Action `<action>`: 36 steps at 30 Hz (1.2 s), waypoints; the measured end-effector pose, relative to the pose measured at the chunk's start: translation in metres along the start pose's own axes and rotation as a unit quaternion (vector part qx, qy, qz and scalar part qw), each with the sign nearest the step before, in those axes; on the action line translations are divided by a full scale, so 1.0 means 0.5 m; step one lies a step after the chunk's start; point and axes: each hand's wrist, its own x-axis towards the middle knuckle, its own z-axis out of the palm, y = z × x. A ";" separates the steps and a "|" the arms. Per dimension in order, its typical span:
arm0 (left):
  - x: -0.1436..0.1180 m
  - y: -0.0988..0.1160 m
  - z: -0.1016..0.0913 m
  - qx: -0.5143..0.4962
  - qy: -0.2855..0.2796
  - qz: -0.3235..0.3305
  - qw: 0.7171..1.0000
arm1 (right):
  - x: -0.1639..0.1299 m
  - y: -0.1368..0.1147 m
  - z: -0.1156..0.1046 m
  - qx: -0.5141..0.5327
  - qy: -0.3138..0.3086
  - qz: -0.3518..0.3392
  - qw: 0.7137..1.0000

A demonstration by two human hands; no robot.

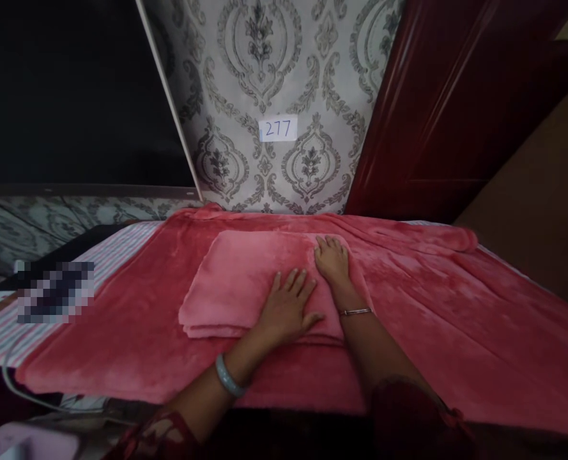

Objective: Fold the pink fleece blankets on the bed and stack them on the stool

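In the head view, a folded pink cloth (238, 275) is seen near the middle, laid flat on a larger red plush blanket (121, 326). Its folded layers are shown along the near edge. The left hand (287, 306) is laid palm down on the near, right-hand part of the cloth, its fingers spread and its thumb held out to the side; nothing is pinched. The right hand (332, 259) is placed farther off, by the far right corner of the cloth, with the palm down and the fingers slightly parted; no fold is seen to be gripped. How firmly the cloth is pressed by either hand cannot be told.

A grey-blue bangle (229, 375) is worn on the left wrist and a thin silver bangle (356, 312) on the right. The blanket is spread over a striped cloth (125, 246), which is left showing at the left. Behind, a paper label (278, 128) marked "277" is fixed to the patterned wall (259, 70), which is flanked by a dark screen (73, 96) on the left and a dark red wooden panel (437, 96) on the right.
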 end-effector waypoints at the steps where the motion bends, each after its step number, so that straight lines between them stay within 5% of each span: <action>1: -0.008 -0.005 0.001 0.003 -0.001 -0.012 1.000 | 0.000 0.001 0.000 -0.001 0.001 -0.002 1.000; 7: -0.110 -0.094 -0.037 0.057 -0.012 -0.132 0.989 | 0.002 0.003 0.001 0.006 -0.007 0.001 1.000; 14: -0.238 -0.237 -0.092 0.125 -0.016 -0.313 0.941 | 0.004 0.003 0.002 0.002 -0.003 -0.002 1.000; 17: -0.199 -0.259 -0.130 0.127 0.012 -0.282 0.951 | 0.005 -0.006 -0.014 0.002 -0.020 0.007 1.000; 23: -0.003 -0.271 -0.178 0.053 0.009 -0.190 0.980 | -0.001 -0.053 -0.071 0.001 -0.027 0.004 1.000; 27: 0.075 -0.286 -0.141 0.059 0.013 -0.207 0.976 | -0.009 -0.116 -0.090 0.007 -0.048 -0.066 0.997; 32: 0.076 -0.301 -0.059 0.086 0.064 -0.209 0.972 | -0.013 -0.207 -0.060 0.017 -0.098 -0.140 0.985; 36: 0.072 -0.310 -0.043 0.100 0.075 -0.207 0.970 | -0.010 -0.235 -0.029 0.028 -0.133 -0.167 0.977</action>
